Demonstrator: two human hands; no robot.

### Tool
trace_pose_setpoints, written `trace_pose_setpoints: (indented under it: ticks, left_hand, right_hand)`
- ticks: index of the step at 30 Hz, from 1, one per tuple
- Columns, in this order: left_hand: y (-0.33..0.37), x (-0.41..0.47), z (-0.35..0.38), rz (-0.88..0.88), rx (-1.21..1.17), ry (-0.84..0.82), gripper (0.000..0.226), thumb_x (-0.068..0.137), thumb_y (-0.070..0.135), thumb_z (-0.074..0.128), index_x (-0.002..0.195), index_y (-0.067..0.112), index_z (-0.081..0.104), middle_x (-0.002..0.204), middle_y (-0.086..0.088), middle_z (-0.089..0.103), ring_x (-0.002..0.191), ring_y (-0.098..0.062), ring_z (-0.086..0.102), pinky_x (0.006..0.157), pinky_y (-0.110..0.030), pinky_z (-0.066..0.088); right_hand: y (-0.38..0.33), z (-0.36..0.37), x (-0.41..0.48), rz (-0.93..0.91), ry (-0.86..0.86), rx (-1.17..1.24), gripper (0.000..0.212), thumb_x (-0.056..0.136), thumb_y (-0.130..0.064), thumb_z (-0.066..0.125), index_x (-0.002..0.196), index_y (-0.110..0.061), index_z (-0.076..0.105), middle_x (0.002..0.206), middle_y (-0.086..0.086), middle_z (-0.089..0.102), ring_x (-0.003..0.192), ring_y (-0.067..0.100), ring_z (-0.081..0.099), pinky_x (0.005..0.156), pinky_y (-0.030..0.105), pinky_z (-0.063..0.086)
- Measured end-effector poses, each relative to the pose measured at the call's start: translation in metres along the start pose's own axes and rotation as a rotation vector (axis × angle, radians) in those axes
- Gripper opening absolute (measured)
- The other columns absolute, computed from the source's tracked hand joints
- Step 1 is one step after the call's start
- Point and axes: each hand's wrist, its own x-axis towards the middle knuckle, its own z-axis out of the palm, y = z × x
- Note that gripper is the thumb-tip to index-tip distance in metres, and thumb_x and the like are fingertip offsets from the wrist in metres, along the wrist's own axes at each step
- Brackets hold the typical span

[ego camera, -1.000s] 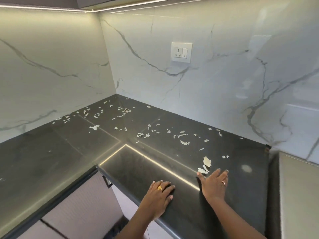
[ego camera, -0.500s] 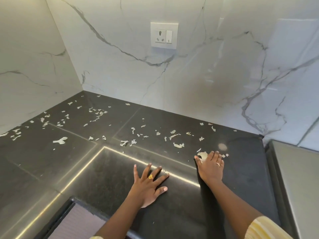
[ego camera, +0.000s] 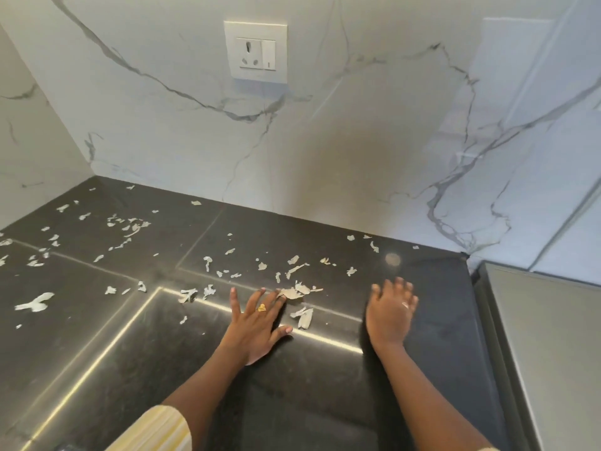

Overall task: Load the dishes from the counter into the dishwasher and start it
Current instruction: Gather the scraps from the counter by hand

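The person leans over the dark stone counter [ego camera: 302, 395] in the corner, with both forearms stretched forward across it, roughly side by side and a little apart. The left hand [ego camera: 257, 320] lies palm down and flat on the stone. Its fingers are straight and fanned wide, the thumb is splayed out to the right, and a gold ring [ego camera: 261, 308] sits on one finger. It grips nothing. The tips of its longer fingers reach the edge of a small heap of pale scraps [ego camera: 294, 292], and another flake lies just beside the thumb.

The right hand [ego camera: 390, 314] is also palm down, with its fingers spread and loose and nothing held in it. It is blurred, so I cannot tell whether it rests on the stone or sits just above it. It is on bare counter, to the right of the heap.

A striped cream-and-yellow sleeve [ego camera: 156, 431] covers the left upper arm at the bottom edge. More flakes are strewn over the counter toward the back left corner. A bright strip of light [ego camera: 325, 338] reflects off the stone under the hands. Behind stands a white veined marble wall [ego camera: 357, 141] with a socket [ego camera: 256, 52], and a grey panel [ego camera: 546, 353] butts against the counter's right end.
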Motion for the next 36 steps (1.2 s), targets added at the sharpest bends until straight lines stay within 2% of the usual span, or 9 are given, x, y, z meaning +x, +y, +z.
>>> trace_pose_setpoints:
  ticks: [3,7,16,19,23,28,30,33,36]
  left_hand:
    - [0.006,0.011,0.002,-0.018,-0.066,0.068,0.073,0.091,0.067,0.010,0.127,0.020,0.052,0.128,0.004,0.056,0.121,-0.021,0.040,0.101,-0.066,0.001]
    - [0.007,0.012,0.012,-0.053,-0.149,0.178,0.079,0.086,0.073,0.019,0.137,0.017,0.039,0.138,0.003,0.045,0.126,-0.020,0.032,0.099,-0.071,0.001]
    - [0.006,0.015,0.015,-0.088,-0.167,0.280,0.084,0.086,0.075,0.016,0.137,0.013,0.039,0.137,0.004,0.037,0.123,-0.021,0.033,0.093,-0.071,0.017]
    - [0.005,0.014,0.018,-0.102,-0.175,0.265,0.085,0.086,0.075,0.016,0.137,0.012,0.040,0.137,0.002,0.042,0.125,-0.020,0.033,0.103,-0.071,0.008]
    - [0.004,0.011,0.015,-0.090,-0.214,0.216,0.083,0.086,0.075,0.018,0.138,0.013,0.038,0.137,0.001,0.048,0.127,-0.019,0.032,0.108,-0.054,-0.013]
    - [0.005,0.005,0.007,-0.081,-0.290,0.186,0.087,0.086,0.075,0.013,0.144,0.012,0.027,0.146,0.001,0.037,0.135,-0.020,0.023,0.114,-0.052,-0.010]
    - [0.003,0.003,0.007,-0.067,-0.308,0.219,0.088,0.084,0.076,0.012,0.147,0.014,0.021,0.149,0.002,0.030,0.138,-0.018,0.018,0.113,-0.046,-0.017]
    - [0.001,-0.003,0.011,-0.046,-0.394,0.262,0.080,0.089,0.072,0.018,0.141,0.013,0.032,0.139,0.000,0.043,0.130,-0.016,0.027,0.114,-0.042,-0.006]
    - [-0.001,-0.006,0.011,-0.038,-0.577,0.375,0.097,0.077,0.082,0.004,0.147,0.016,0.017,0.148,0.008,0.019,0.136,-0.004,0.000,0.113,-0.034,-0.017]
  right_hand:
    - [0.026,-0.010,0.018,0.237,-0.165,-0.033,0.068,0.098,-0.045,0.027,0.145,0.002,0.016,0.155,0.021,0.008,0.144,0.033,0.004,0.116,0.044,0.005]
    - [0.027,0.003,0.047,0.189,-0.287,-0.194,0.090,0.090,-0.066,0.015,0.147,0.002,-0.002,0.156,0.018,-0.006,0.145,0.029,-0.006,0.117,0.042,-0.001]
    - [0.026,0.010,0.136,0.246,-0.185,-0.029,0.084,0.094,-0.059,0.020,0.146,0.004,0.001,0.156,0.019,0.004,0.144,0.030,0.004,0.118,0.041,0.006]
    - [0.005,0.022,0.147,0.284,-0.202,-0.015,0.080,0.095,-0.057,0.019,0.146,0.004,0.004,0.155,0.020,0.007,0.144,0.032,0.005,0.117,0.043,0.006]
    - [-0.032,0.042,0.148,0.272,-0.217,0.021,0.079,0.096,-0.055,0.016,0.146,0.006,0.005,0.154,0.022,0.007,0.144,0.032,0.006,0.118,0.043,0.007]
    - [-0.076,0.060,0.132,0.034,-0.277,0.034,0.068,0.098,-0.050,0.024,0.145,-0.002,0.023,0.152,0.018,0.023,0.142,0.031,0.018,0.116,0.044,0.015]
    - [-0.093,0.062,0.122,-0.163,-0.342,0.095,0.059,0.098,-0.046,0.032,0.141,-0.006,0.034,0.149,0.015,0.032,0.138,0.032,0.027,0.114,0.044,0.022]
    - [-0.117,0.060,0.089,-0.555,-0.527,0.119,0.046,0.100,-0.037,0.034,0.139,-0.014,0.040,0.150,0.005,0.033,0.140,0.022,0.027,0.115,0.036,0.018]
    - [-0.125,0.045,0.045,-0.797,-0.737,0.172,0.041,0.100,-0.033,0.035,0.139,-0.023,0.041,0.147,-0.008,0.033,0.139,0.008,0.024,0.114,0.026,0.014]
